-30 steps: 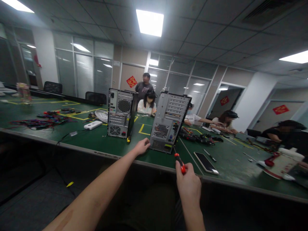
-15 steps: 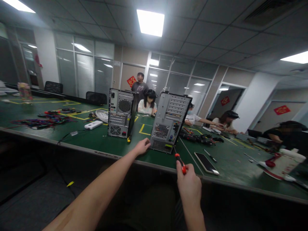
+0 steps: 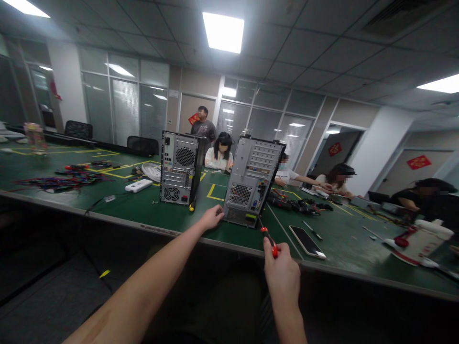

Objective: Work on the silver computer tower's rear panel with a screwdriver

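Note:
A grey metal computer case [image 3: 241, 186] stands upright, slightly tilted in view, with its rear panel facing me. My left hand [image 3: 213, 217] is at its lower left edge, fingers half curled against the metal. My right hand [image 3: 282, 267] is closed around a red and black screwdriver [image 3: 268, 242], whose shaft points up to the lower right corner of the case. The exact spot the tip meets is too small to make out. Left of this case stands a second, black computer case [image 3: 179, 167], and a yellow-handled screwdriver [image 3: 191, 207] lies at its foot.
A phone [image 3: 307, 242] and a thin tool [image 3: 312, 230] lie to the right on the green table [image 3: 143, 212]. Further right is a white container [image 3: 425, 243]. Black cables [image 3: 301, 205] lie behind, coloured wires [image 3: 68, 179] at left beyond a white power strip [image 3: 138, 186]. Several people sit opposite.
Both hands, the screwdriver and the computer case keep almost the same places. The view has shifted very slightly. The standing person at the back has moved a little left.

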`<action>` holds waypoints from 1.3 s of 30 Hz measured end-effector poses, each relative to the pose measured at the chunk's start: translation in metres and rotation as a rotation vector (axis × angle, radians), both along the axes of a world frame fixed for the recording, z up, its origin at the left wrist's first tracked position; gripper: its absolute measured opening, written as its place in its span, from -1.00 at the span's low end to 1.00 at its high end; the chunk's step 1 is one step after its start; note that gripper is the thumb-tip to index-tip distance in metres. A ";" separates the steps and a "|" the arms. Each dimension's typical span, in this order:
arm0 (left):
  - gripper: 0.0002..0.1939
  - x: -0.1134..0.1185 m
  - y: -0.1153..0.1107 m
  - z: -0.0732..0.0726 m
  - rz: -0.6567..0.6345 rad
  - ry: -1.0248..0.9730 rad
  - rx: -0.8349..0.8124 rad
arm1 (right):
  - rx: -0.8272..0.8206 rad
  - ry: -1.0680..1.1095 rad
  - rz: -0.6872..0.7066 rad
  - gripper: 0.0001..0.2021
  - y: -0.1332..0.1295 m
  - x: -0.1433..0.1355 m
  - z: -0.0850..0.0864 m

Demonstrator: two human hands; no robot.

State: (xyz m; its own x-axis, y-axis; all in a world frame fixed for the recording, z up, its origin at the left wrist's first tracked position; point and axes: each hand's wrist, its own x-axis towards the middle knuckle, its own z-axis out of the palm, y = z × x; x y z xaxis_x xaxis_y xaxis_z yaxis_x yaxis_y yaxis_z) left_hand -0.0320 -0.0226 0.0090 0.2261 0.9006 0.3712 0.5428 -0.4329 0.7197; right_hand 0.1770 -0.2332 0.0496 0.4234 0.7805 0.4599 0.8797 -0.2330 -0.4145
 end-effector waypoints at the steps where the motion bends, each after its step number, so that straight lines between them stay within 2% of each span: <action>1: -0.88 0.000 0.000 0.000 -0.001 -0.001 0.000 | 0.009 -0.028 0.004 -0.64 -0.001 0.000 0.000; 5: -0.89 0.000 0.000 0.000 0.000 -0.003 0.008 | 0.087 -0.162 0.030 -0.80 -0.005 0.001 0.000; 8: -0.89 0.000 0.000 0.000 0.003 0.002 0.001 | 0.114 -0.153 0.040 -0.78 -0.005 0.002 0.000; 12: -0.87 0.000 0.002 -0.002 0.004 0.010 -0.009 | 0.015 0.004 0.014 -0.67 -0.001 0.002 0.000; 15: -0.86 0.000 0.004 -0.003 -0.005 0.010 -0.014 | -0.005 0.023 -0.003 -0.62 0.001 0.001 -0.001; 19: -0.87 0.000 0.003 -0.003 -0.002 0.011 -0.010 | 0.076 -0.083 0.029 -0.73 -0.002 0.001 -0.003; 22: -0.88 0.001 0.002 -0.001 0.000 0.014 -0.009 | 0.163 -0.118 0.049 -0.71 -0.005 0.002 -0.002; 27: -0.89 0.000 0.001 0.000 0.003 0.013 -0.004 | 0.238 0.002 0.147 -0.60 -0.008 0.004 0.001; 33: -0.87 0.000 0.002 -0.001 -0.001 0.004 -0.012 | 0.075 0.221 0.114 -0.58 -0.008 0.002 0.006; 35: -0.87 0.000 0.002 -0.002 0.000 0.008 -0.010 | 0.072 0.255 0.116 -0.55 -0.008 0.002 0.006; 39: -0.88 0.001 0.004 -0.004 0.001 0.011 -0.005 | 0.185 0.037 0.102 -0.52 -0.008 0.004 0.002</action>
State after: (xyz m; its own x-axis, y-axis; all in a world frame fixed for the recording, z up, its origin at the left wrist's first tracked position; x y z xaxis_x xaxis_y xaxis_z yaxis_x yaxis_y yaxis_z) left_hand -0.0314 -0.0182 0.0055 0.2290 0.9026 0.3645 0.5511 -0.4288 0.7158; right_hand 0.1811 -0.2408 0.0514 0.3660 0.7236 0.5851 0.8783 -0.0608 -0.4742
